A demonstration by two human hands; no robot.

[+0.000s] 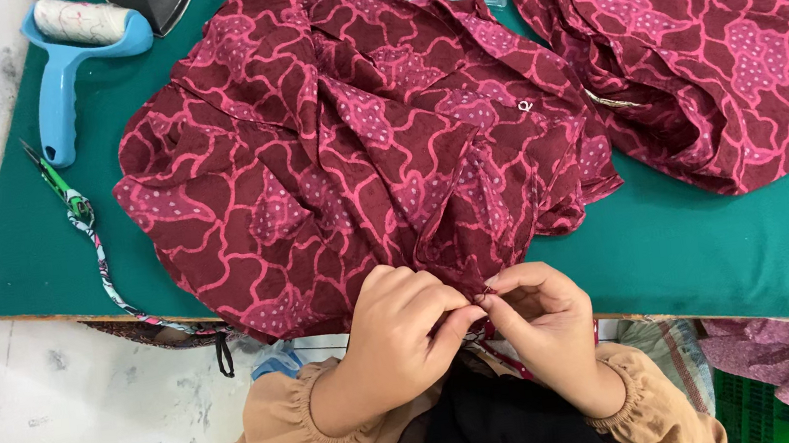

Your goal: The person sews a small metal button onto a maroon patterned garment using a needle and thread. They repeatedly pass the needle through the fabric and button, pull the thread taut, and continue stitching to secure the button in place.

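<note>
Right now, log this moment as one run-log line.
left hand: pinching shirt edge | right hand: pinching same edge | both touching | second shirt on green mat

Green table [714, 244] bears maroon garments [356, 147] (lint roller [73, 50] too).

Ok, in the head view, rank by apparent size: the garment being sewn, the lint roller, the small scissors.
1. Garment being sewn, by far largest.
2. Lint roller.
3. Small scissors, smallest.

The patterned maroon garment [347, 148] is matt, crumpled cloth on a matt green felt-like mat [713, 235]; far left, the lint roller [65, 66] has a smooth blue plastic handle.
</note>
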